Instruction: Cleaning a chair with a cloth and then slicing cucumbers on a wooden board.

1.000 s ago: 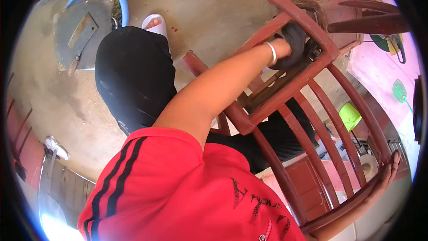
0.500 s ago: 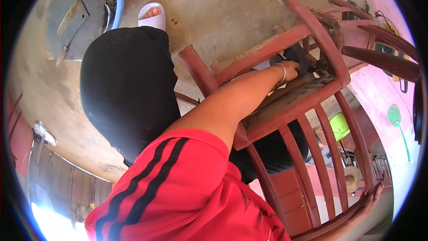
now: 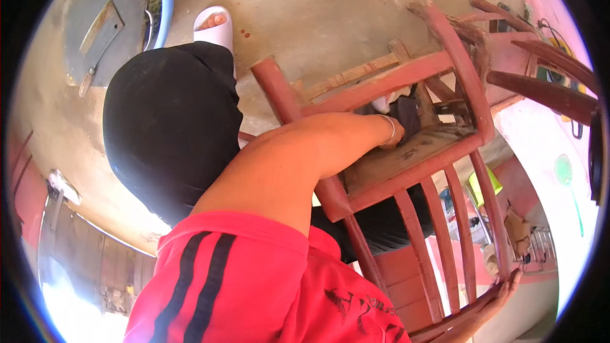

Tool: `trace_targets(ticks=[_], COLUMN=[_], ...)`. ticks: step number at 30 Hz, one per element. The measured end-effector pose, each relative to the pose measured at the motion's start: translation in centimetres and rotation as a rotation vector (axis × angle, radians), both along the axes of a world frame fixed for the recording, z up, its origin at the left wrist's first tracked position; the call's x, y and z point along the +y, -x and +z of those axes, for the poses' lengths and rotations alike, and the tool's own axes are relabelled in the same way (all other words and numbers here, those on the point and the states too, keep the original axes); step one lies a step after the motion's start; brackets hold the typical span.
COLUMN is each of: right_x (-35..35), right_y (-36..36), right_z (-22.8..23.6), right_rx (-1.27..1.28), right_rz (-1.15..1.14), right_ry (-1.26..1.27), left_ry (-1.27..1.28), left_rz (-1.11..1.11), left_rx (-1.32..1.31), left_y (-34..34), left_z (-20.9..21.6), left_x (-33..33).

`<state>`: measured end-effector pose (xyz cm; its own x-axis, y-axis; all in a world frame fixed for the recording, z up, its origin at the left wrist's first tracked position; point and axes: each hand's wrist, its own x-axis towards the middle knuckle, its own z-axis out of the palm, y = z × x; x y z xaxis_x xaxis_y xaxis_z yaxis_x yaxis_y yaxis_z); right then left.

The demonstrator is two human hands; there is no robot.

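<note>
Here a red wooden chair (image 3: 406,171), tipped on its side, fills the centre and right of the frame above a bare concrete floor (image 3: 318,13). It looks stiff and fairly heavy, worn at the joints, so I judge it best gripped by its thick rails rather than the thin back slats. The right hand (image 3: 499,295), at the lower right edge, curls its fingers around the chair's top rail and has hold of it. The left hand (image 3: 397,130), a bangle at the wrist, reaches through the frame to the seat at centre right, pressed against a dark cloth (image 3: 406,114); I cannot tell how far its fingers are closed. A white sandal (image 3: 213,28) sits at the upper left. Compared with half a second ago, the chair lies lower and more central, and the left hand is tucked deeper under the seat rail.
</note>
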<state>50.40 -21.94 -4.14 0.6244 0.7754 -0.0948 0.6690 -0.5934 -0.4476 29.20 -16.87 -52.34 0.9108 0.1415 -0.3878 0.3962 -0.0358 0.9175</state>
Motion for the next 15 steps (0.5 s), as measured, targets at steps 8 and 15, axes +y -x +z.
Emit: trace_targets(ticks=[8,15], right_x=[-2.6,-2.6], right_y=[1.2,-1.6], right_z=[-0.7,0.6], right_rx=[0.004,0.013], right_rz=[-0.098,-0.13], right_ry=[-0.015,-0.071], left_ry=[0.13,-0.338], left_rz=[0.291,0.456], left_rx=[0.072,-0.368], left_y=[0.3,-1.4], left_z=[-1.6,-0.2], left_x=[1.2,1.6])
